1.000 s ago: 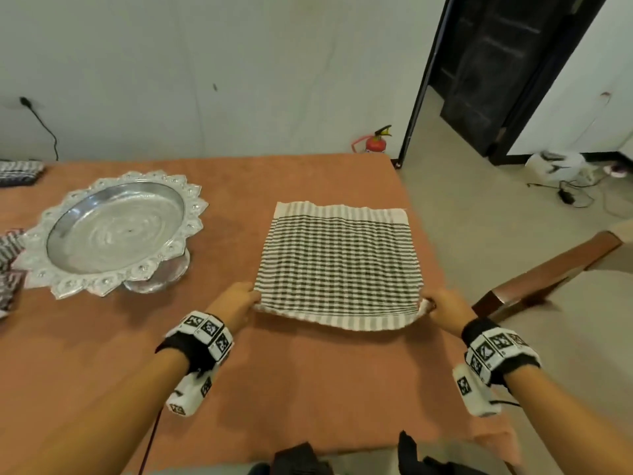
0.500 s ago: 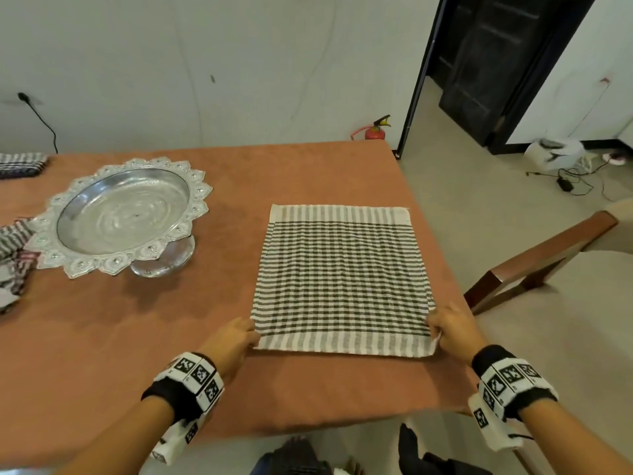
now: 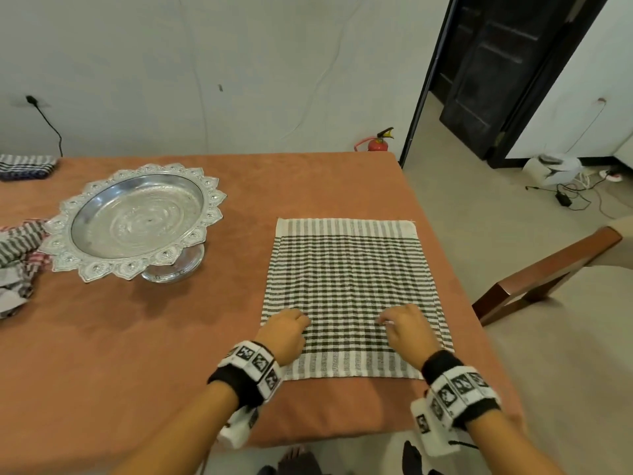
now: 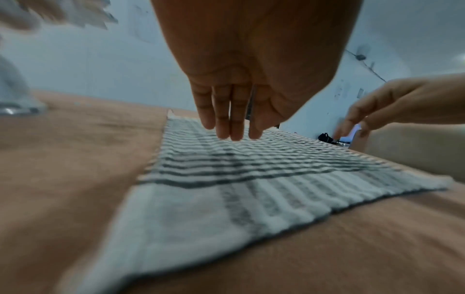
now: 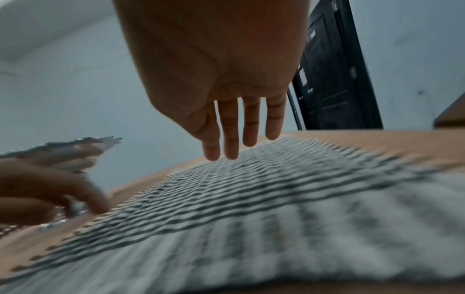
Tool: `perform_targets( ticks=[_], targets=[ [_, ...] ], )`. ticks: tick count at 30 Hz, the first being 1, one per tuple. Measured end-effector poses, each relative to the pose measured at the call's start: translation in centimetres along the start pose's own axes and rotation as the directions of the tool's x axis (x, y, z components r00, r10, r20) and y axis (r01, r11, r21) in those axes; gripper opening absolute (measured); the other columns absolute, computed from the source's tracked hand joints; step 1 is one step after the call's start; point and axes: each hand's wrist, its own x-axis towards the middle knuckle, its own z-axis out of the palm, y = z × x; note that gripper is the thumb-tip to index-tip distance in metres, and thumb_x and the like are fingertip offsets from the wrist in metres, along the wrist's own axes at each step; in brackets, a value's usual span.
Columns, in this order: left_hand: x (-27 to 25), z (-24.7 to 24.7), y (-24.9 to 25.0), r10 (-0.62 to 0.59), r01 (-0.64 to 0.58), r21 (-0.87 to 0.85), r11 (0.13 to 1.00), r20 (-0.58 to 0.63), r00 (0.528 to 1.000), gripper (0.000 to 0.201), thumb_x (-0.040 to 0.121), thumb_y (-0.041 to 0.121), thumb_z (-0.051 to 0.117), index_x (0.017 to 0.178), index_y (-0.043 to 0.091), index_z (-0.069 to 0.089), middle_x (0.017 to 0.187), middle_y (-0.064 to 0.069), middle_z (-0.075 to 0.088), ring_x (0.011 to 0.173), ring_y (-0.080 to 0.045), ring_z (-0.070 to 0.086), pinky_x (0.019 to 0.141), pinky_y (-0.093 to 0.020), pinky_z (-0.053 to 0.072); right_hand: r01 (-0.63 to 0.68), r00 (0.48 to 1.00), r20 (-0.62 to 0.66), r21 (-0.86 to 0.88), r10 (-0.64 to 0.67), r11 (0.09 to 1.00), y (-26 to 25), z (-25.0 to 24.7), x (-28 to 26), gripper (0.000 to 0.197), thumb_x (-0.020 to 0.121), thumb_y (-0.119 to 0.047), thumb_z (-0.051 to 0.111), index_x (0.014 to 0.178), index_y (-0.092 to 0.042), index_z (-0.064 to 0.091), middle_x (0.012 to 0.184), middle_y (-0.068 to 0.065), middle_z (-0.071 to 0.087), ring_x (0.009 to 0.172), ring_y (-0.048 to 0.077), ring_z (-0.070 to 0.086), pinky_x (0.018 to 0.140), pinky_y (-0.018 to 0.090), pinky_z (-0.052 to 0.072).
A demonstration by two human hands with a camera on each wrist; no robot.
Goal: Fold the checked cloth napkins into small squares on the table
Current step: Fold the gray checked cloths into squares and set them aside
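Note:
A black-and-white checked napkin lies flat and spread out on the orange table, near its right edge. My left hand is over the napkin's near left part, fingers straight and pointing down at the cloth. My right hand is over the near right part, fingers also straight, tips just at the cloth. Neither hand holds anything. Both wrist views are blurred.
A silver pedestal tray stands at the left of the table. Crumpled checked cloths lie at the far left edge, and a folded one at the back left. A wooden chair stands right of the table.
Both hands let go of the napkin's near corners and moved inward and forward onto the cloth. The napkin, lifted at its near edge a second ago, now lies flat.

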Motion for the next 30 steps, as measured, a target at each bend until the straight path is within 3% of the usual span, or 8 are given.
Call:
perform_targets(
  ticks=[3,6,10,11,16,20,24,30],
  targets=[
    [1.6,2.2,2.3,-0.112,0.114,-0.037,0.993,0.067,0.991,0.053,0.098,0.02,0.036,0.147,0.008,0.02,0.156,-0.007,0.015,0.144,-0.022,0.015,0.118,-0.033,0.016,-0.077,0.982,0.171,-0.042,0.083,0.996,-4.3,3.4,0.3,0.043,0.096,-0.021,0.039,0.139,-0.018,0.038,0.15,0.001,0.033,0.137,0.025,0.029,0.111,0.043,0.03],
    [1.1,4.9,1.6,-0.161,0.162,-0.006,0.987,0.043,0.986,0.065,0.1,0.041,0.025,0.148,0.014,-0.009,0.156,-0.002,-0.018,0.146,-0.022,-0.012,0.118,-0.04,-0.004,-0.154,0.914,0.35,-0.17,0.206,0.973,-5.3,5.4,-0.3,0.058,0.1,-0.04,0.027,0.15,-0.029,0.0,0.159,0.0,-0.011,0.146,0.029,-0.01,0.114,0.058,0.004],
    [-0.8,8.2,-2.4,-0.114,0.106,0.129,0.986,0.058,0.992,0.064,0.096,0.053,0.003,0.149,0.016,-0.005,0.159,-0.001,-0.003,0.146,-0.021,-0.013,0.115,-0.036,-0.006,-0.132,0.879,0.425,-0.218,0.216,0.967,-1.8,5.2,-1.6,0.079,0.069,-0.08,-0.011,0.139,-0.045,-0.024,0.145,-0.012,-0.036,0.14,0.023,-0.028,0.109,0.062,-0.01],
    [-1.2,9.1,-3.5,-0.127,0.117,0.162,0.98,0.051,0.991,0.063,0.097,0.051,0.002,0.149,0.017,-0.003,0.159,-0.001,-0.005,0.146,-0.02,-0.013,0.114,-0.035,-0.005,-0.14,0.876,0.427,-0.225,0.226,0.964,-0.7,4.6,-2.0,0.082,0.061,-0.081,-0.017,0.135,-0.046,-0.027,0.141,-0.012,-0.038,0.138,0.021,-0.03,0.11,0.061,-0.01],
    [-2.9,4.5,-5.0,-0.226,0.22,0.058,0.974,0.121,0.967,0.085,0.073,0.052,-0.021,0.147,0.012,-0.009,0.157,0.0,-0.012,0.143,-0.019,-0.02,0.116,-0.038,-0.01,-0.336,0.835,0.359,-0.269,0.418,0.902,3.6,1.4,-4.0,0.064,0.094,-0.06,0.012,0.145,-0.036,-0.018,0.152,-0.002,-0.028,0.143,0.028,-0.02,0.115,0.057,-0.005],
    [-0.4,1.8,-2.3,-0.196,0.192,0.04,0.981,0.124,0.973,0.056,0.101,0.031,0.016,0.148,0.011,-0.007,0.157,-0.003,-0.014,0.146,-0.019,-0.013,0.118,-0.039,-0.007,-0.344,0.89,0.228,-0.235,0.396,0.909,-0.8,1.4,-0.9,0.062,0.099,-0.043,0.023,0.149,-0.026,-0.01,0.156,0.009,-0.019,0.143,0.034,-0.017,0.114,0.056,-0.005],
    [3.7,1.5,1.2,-0.05,0.052,-0.003,0.999,0.217,0.975,0.058,0.101,0.023,0.025,0.149,0.009,-0.005,0.158,-0.006,-0.011,0.146,-0.02,-0.01,0.121,-0.038,-0.001,-0.183,0.9,0.367,-0.164,0.233,0.969,-7.4,4.7,3.6,0.055,0.101,-0.038,0.021,0.148,-0.036,-0.007,0.157,0.0,-0.019,0.144,0.032,-0.017,0.113,0.06,-0.002],
    [3.8,1.3,-4.5,-0.136,0.129,0.048,0.991,0.201,0.97,0.059,0.101,0.02,0.025,0.148,0.004,-0.006,0.157,-0.012,-0.014,0.146,-0.024,-0.009,0.12,-0.037,0.002,-0.36,0.858,0.335,-0.148,0.39,0.921,-0.8,2.8,2.5,0.055,0.097,-0.055,0.013,0.144,-0.045,-0.012,0.154,-0.011,-0.023,0.144,0.024,-0.019,0.112,0.059,-0.005]
  ],
)
